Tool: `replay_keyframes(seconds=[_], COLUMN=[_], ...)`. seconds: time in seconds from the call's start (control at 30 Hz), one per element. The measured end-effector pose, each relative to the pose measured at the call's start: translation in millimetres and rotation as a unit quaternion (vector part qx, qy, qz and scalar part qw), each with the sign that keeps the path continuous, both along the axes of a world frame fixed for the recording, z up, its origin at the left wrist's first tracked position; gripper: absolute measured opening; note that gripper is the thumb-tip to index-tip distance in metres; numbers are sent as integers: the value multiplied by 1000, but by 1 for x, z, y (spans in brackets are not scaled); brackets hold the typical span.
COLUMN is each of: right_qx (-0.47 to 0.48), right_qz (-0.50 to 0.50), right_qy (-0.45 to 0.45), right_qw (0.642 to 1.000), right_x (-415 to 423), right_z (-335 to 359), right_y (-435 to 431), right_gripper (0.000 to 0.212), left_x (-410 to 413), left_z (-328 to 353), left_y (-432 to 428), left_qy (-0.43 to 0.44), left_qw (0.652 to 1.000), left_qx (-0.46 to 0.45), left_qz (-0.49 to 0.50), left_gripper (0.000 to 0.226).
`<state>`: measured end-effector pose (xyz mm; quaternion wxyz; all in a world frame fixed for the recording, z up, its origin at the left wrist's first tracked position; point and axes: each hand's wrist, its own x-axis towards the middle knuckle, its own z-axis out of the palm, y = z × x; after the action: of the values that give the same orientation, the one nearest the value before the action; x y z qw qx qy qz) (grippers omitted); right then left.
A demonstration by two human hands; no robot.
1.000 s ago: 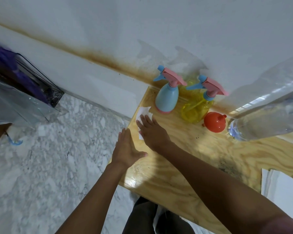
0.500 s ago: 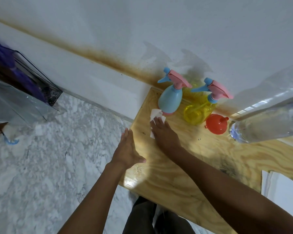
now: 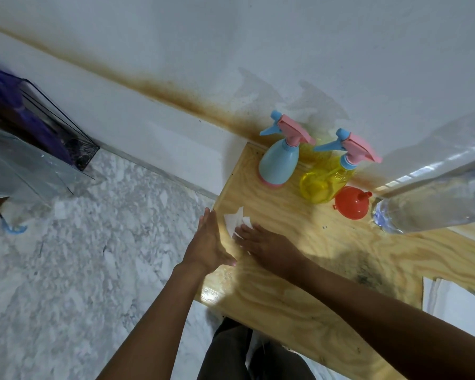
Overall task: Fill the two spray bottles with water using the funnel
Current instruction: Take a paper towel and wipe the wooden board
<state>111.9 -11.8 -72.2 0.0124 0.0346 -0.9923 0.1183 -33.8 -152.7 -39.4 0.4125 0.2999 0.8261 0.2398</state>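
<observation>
two spray bottles, blue [image 3: 279, 163] and yellow [image 3: 324, 182], stand capped by the wall, funnel [image 3: 351, 202] beside them. our right hand [image 3: 269, 246] presses a tissue [image 3: 236, 222] flat on the counter [image 3: 299, 283], likely drying it; left hand [image 3: 207, 244] open at the edge, holding nothing.

Both forearms are bare with no sleeves, watch or rings showing, and dark trousers [image 3: 231, 352] cover the legs.

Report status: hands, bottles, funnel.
Right hand flat on tissue; left hand open beside it. Blue bottle, yellow bottle capped. Funnel untouched.
</observation>
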Motion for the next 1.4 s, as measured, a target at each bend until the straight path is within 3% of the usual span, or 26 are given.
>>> replay_keyframes(seconds=[0.07,0.23,0.37,0.47,0.53,0.63,0.77,1.0,1.13,1.27,1.4], right_qx=[-10,-56,-43,-49,-72,-47,-80,-57,-55,4,3], right_qz=[-3,-153,-29,33,-7,-148,-252,-213,-252,-271,-261], right_qy=[-10,-58,-99,-84,-98,-157,-112,-121,-126,-122,-98], right_qw=[1000,985,994,995,993,975,958,968,958,955,960], right_x=[-1,-42,-42,-31,-31,-33,-25,0,-16,-17,0], right_z=[0,8,3,9,21,27,22,32,38,28,21], right_y=[8,1,-17,-1,15,26,2,0,11,-1,-17], right_gripper=[41,47,54,47,53,52,48,39,45,31,29], left_x=[0,1,0,1,1,0,0,2,6,10,15], left_z=[0,0,-4,-6,-7,-7,-5,-5,-5,-5,-3], left_y=[0,0,1,0,-1,-2,0,3,4,6,9], left_qy=[3,5,-4,-4,-9,-9,26,42,61,84,96], left_qw=[1000,1000,1000,1000,1000,1000,1000,998,997,994,992], left_qx=[0,-5,2,1,1,-4,-15,-41,-45,-60,-75], left_qz=[2,7,12,14,15,13,-10,-16,-27,-30,-30], left_gripper=[141,140,143,143,142,141,136,139,146,150,148])
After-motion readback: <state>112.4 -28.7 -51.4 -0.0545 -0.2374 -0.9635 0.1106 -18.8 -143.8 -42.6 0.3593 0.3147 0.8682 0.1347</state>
